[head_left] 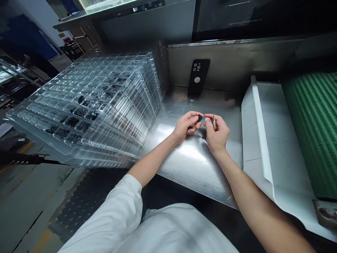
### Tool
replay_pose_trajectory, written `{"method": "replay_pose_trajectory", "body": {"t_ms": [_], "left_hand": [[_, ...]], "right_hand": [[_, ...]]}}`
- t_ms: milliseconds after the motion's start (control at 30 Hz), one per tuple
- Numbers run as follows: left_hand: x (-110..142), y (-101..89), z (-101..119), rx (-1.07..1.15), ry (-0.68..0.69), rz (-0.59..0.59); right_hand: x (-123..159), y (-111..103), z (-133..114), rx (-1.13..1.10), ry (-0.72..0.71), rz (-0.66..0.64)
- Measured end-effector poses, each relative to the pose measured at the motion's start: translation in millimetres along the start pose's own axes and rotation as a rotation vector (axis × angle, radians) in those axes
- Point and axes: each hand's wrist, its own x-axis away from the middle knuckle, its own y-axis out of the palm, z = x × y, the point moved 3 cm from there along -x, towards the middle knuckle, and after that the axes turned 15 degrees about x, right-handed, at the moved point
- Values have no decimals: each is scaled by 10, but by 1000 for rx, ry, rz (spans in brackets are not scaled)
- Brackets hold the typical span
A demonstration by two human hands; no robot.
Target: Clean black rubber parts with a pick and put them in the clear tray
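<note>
Over the steel bench, my left hand (186,126) pinches a small round black part (200,118) between thumb and fingertips. More black shows under its curled fingers, too hidden to name. My right hand (216,133) is close beside it, closed around a slim metal tool (214,123) with a thin tip pointing up. Its index finger reaches toward the black part; whether it touches I cannot tell. To the left, a tall stack of clear plastic trays (123,116) carries similar black parts (80,111) in several pockets of the top tray.
A black phone (199,75) leans upright against the metal back wall. On the right, a white chute-like guard (259,133) borders a green ribbed conveyor belt (313,133). The steel bench (181,165) has its front edge near my body. A dark studded mat (81,200) covers floor at the left.
</note>
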Motion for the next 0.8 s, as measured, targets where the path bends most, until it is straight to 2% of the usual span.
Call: {"method": "replay_pose_trajectory", "body": {"t_ms": [200, 433, 800], "left_hand": [[2, -2, 46, -11, 96, 27], [13, 22, 47, -17, 112, 66], [33, 36, 53, -8, 59, 125]], "right_hand": [[0, -41, -107, 134, -149, -54], [36, -2, -101, 212, -172, -69], [62, -1, -118, 234, -181, -76]]}}
